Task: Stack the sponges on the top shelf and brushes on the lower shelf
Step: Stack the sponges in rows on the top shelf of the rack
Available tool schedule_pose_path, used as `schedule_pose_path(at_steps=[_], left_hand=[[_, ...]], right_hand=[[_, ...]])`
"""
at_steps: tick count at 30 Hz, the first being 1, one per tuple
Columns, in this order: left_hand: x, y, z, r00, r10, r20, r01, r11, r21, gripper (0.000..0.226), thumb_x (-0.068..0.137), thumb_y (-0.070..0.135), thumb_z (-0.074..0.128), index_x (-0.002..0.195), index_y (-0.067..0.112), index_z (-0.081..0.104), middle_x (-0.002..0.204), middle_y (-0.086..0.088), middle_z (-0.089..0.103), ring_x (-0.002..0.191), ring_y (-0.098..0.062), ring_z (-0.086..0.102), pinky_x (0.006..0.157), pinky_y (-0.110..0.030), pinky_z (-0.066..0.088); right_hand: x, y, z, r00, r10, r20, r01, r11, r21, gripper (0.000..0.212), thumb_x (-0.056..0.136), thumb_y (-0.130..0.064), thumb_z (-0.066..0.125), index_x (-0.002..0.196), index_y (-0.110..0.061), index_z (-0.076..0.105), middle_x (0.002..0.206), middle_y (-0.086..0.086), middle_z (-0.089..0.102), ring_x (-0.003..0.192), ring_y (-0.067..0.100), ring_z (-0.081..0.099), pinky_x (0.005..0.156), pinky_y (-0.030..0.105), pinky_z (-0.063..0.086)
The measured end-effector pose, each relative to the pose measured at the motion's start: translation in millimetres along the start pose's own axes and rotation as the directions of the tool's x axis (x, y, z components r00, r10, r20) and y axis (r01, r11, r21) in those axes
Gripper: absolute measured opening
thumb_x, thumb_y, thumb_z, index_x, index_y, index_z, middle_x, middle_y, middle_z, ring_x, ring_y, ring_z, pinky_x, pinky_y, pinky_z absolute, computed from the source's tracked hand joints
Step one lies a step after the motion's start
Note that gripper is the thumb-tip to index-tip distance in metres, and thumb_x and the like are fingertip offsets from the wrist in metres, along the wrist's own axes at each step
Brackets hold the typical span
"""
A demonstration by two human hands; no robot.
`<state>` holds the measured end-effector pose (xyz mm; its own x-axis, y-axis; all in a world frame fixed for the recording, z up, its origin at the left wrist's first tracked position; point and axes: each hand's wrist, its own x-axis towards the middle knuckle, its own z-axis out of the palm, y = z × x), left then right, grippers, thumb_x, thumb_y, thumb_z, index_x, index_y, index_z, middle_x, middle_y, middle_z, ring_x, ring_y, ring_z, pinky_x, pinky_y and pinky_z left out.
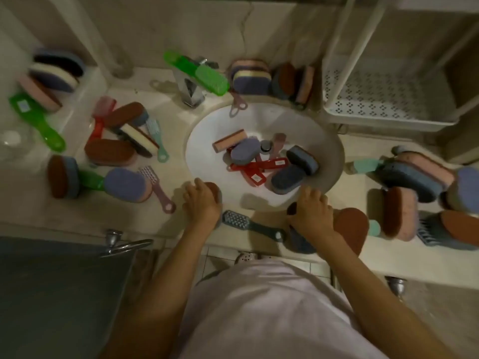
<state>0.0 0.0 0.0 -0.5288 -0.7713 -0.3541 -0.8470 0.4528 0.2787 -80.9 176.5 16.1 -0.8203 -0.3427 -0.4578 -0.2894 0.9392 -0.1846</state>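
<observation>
Sponges and brushes lie scattered over the counter and in the white sink [204, 141]. My left hand [201, 200] curls over a brown-topped sponge [217, 193] at the sink's front left rim. My right hand [311, 213] grips a dark brown and blue sponge [293, 209] at the front right rim. Between my hands lies a grey-blue brush [239, 221]. A second brown-topped sponge [353, 224] sits just right of my right hand. In the sink lie red brushes [255, 172] and blue sponges [302, 158]. The white perforated shelf rack [383, 99] stands at the upper right.
A chrome tap [190, 86] stands behind the sink with a green brush [202, 72] across it. More sponges and brushes crowd the left counter [114, 151] and the right counter [420, 182]. A towel ring [124, 246] hangs below the counter edge at left.
</observation>
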Motion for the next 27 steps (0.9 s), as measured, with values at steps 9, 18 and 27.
schedule_pose_path(at_steps=[9, 18, 27], left_hand=[[5.5, -3.3, 3.5, 0.997, -0.032, -0.067, 0.023, 0.992, -0.125, 0.072, 0.072, 0.025, 0.077, 0.128, 0.0, 0.039, 0.137, -0.02, 0.034, 0.127, -0.036, 0.029, 0.105, -0.041, 0.027], [7.7, 3.0, -2.9, 0.996, 0.041, -0.076, -0.063, 0.943, -0.326, 0.046, 0.077, 0.008, 0.071, 0.116, -0.004, 0.049, 0.133, -0.019, 0.029, 0.113, -0.034, 0.047, 0.099, -0.033, 0.039], [21.9, 62.8, -78.9, 0.942, 0.222, -0.253, -0.307, 0.876, -0.373, 0.031, 0.084, 0.016, 0.061, 0.114, 0.007, 0.059, 0.116, -0.016, 0.062, 0.108, -0.032, 0.056, 0.086, -0.031, 0.041]], right_hand=[[10.9, 10.9, -4.2, 0.995, 0.044, 0.093, -0.034, 0.994, -0.107, 0.07, 0.078, -0.044, 0.069, 0.127, -0.002, 0.042, 0.13, 0.017, 0.047, 0.122, 0.033, 0.041, 0.101, 0.04, 0.036], [15.8, -4.2, 4.4, 0.997, 0.081, -0.013, -0.077, 0.979, 0.187, 0.049, 0.086, -0.015, 0.061, 0.125, -0.003, 0.034, 0.12, 0.019, 0.053, 0.108, 0.034, 0.055, 0.084, 0.037, 0.045], [22.4, -32.0, -90.8, 0.952, -0.083, -0.294, 0.191, 0.913, 0.36, 0.038, 0.081, -0.019, 0.068, 0.115, -0.01, 0.055, 0.108, 0.01, 0.064, 0.1, 0.022, 0.061, 0.076, 0.026, 0.045]])
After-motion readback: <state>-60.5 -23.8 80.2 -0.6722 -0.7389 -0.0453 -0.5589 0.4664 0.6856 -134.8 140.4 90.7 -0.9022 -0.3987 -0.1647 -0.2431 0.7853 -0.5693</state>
